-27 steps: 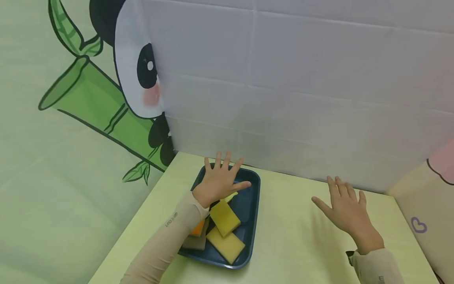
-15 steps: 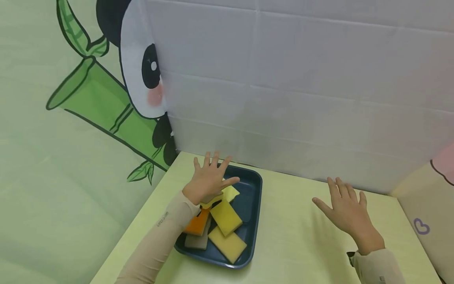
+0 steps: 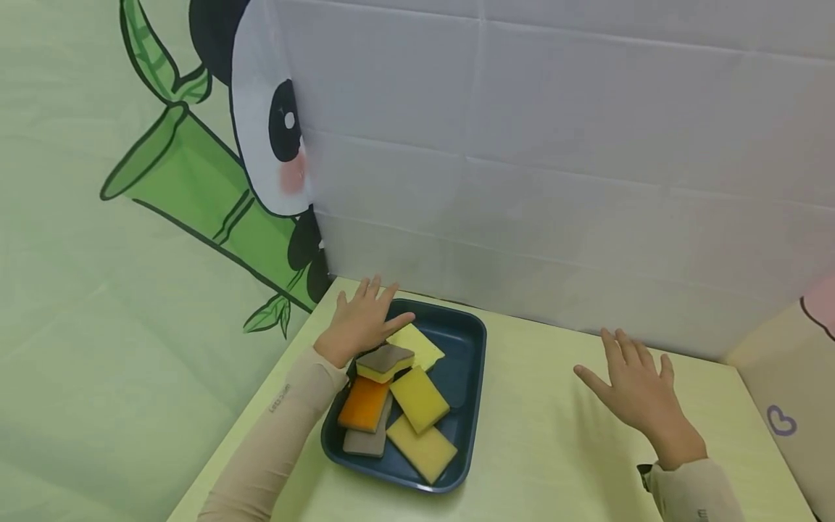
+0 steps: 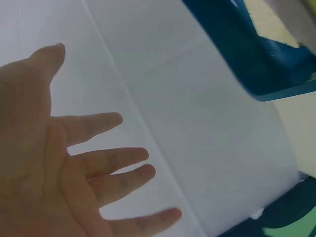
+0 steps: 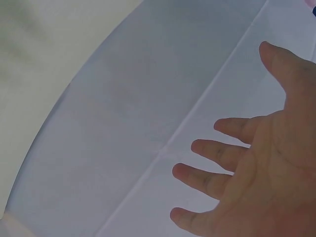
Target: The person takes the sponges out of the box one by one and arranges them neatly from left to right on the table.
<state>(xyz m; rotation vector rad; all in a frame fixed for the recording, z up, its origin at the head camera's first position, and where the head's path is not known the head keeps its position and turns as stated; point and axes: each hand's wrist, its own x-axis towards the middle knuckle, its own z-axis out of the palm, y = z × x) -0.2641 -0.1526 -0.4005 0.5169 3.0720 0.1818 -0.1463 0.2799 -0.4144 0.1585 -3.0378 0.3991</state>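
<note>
My left hand [image 3: 361, 322] is spread above the far left corner of a dark blue tray [image 3: 475, 377], fingers straight and holding nothing. Several sponges lie in the tray's left and near parts: a grey-topped yellow sponge [image 3: 385, 360], a pale yellow one [image 3: 417, 346], an orange one [image 3: 364, 404], a grey one [image 3: 367, 442], a darker yellow one [image 3: 420, 399] and a light yellow one [image 3: 422, 451]. Some overlap. Off to the right, my right hand [image 3: 642, 388] hovers over the table with its fingers spread, apart from any object. Both palms look bare in the wrist views.
The pale yellow table [image 3: 535, 435] meets a white cloth wall [image 3: 554, 181] at its far edge. A green cloth [image 3: 78, 326] with a panda and bamboo print hangs on the left. Another printed wall [image 3: 776, 377] stands at the right.
My left hand has moved left over the tray, uncovering the orange and grey-topped sponges. The right hand stays almost in place. The whole view has shifted slightly.
</note>
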